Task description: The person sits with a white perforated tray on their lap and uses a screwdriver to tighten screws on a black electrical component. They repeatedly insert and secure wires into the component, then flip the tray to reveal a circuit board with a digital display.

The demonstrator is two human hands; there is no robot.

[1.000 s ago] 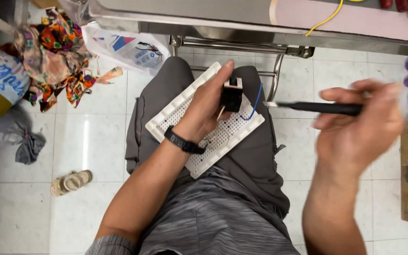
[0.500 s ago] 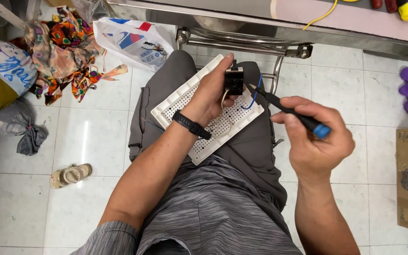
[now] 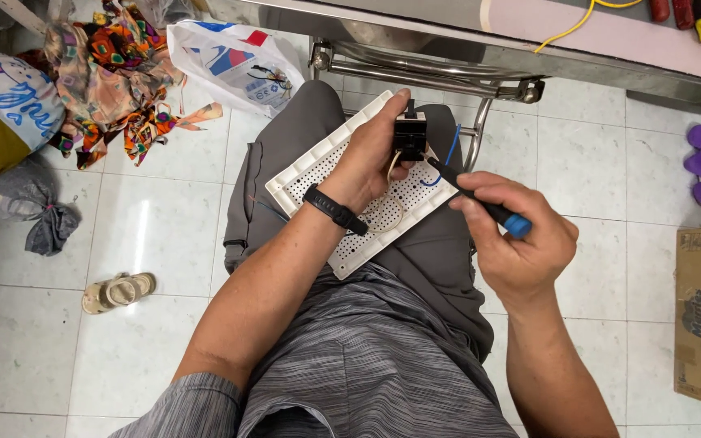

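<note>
Just beside left hand point(image 3: 371, 166): black component point(image 3: 410, 135).

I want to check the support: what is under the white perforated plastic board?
Under the white perforated plastic board are the person's grey-trousered thighs. The left hand covers its middle, so that surface is unseen.

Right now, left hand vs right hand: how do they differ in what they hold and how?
The left hand pinches a small black block upright on the white perforated board; the right hand wraps in a fist grip around a screwdriver with a black and blue handle. The left hand rests on the board; the right hand is off its edge. Only the left arm has a black wristband. Both hands are bare and meet at the block.
</note>
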